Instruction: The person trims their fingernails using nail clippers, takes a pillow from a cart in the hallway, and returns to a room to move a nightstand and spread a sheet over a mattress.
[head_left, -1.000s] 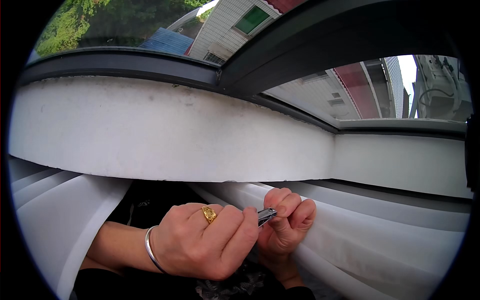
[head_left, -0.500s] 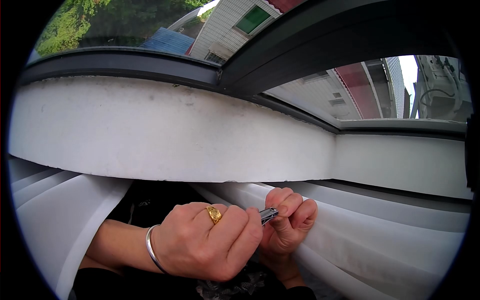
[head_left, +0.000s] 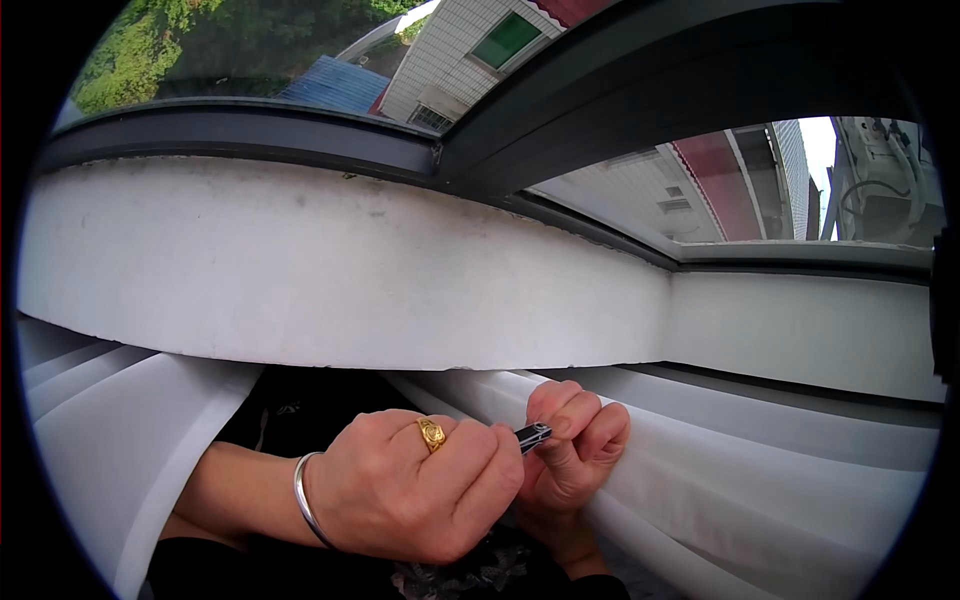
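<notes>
My left hand (head_left: pixel 410 490), with a gold ring (head_left: pixel 431 434) and a silver bangle (head_left: pixel 304 497), is closed around a small metal nail clipper (head_left: pixel 533 436). Only the clipper's head end sticks out past the fingertips, pointing right; the rest is hidden in the grip. My right hand (head_left: pixel 575 445) is closed, its fingers curled with the nails towards me and the thumb bent against them. The clipper's tip meets its fingertips near the thumb. Which nail lies between the jaws, I cannot tell.
A white window ledge (head_left: pixel 340 260) runs above my hands, below the dark window frame (head_left: pixel 250 135). White curtain (head_left: pixel 130 430) hangs on the left, and more white curtain (head_left: pixel 760 480) on the right. Behind the glass are trees and a tiled building (head_left: pixel 450 60).
The clipper's head has turned slightly and looks darker, and the right fingertips have shifted a little to the left. Both hands keep their hold. The view has tilted slightly.
</notes>
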